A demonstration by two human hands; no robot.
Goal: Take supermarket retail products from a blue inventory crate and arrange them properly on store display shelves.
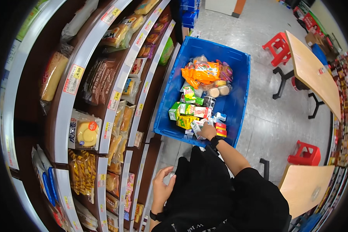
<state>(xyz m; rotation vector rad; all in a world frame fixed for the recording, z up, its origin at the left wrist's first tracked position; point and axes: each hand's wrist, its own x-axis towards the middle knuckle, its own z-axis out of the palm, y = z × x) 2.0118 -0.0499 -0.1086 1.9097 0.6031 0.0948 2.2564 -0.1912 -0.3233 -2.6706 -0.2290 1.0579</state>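
My right hand [209, 132], with a dark band at the wrist, reaches into the near end of a blue plastic crate [235, 116]. Its fingers are around the right side of a small white carton [196, 129]. Beside that carton lie yellow boxes [187, 121], red-and-yellow boxes [221, 129] and a green drink carton [175, 111]. Farther back in the crate are an orange snack bag [206, 72], packaged round cakes [219, 91] and a dark clear-sided jar [209, 102]. My left hand [163, 187] hangs open by my leg, its fingers apart and holding nothing.
Shelves [75, 81] of packaged bread with price tags rise close on the left. To the right stand wooden-topped tables [313, 69] and red plastic stools [304, 153] on a grey tiled floor [256, 130]. Blue crates [190, 17] are stacked beyond.
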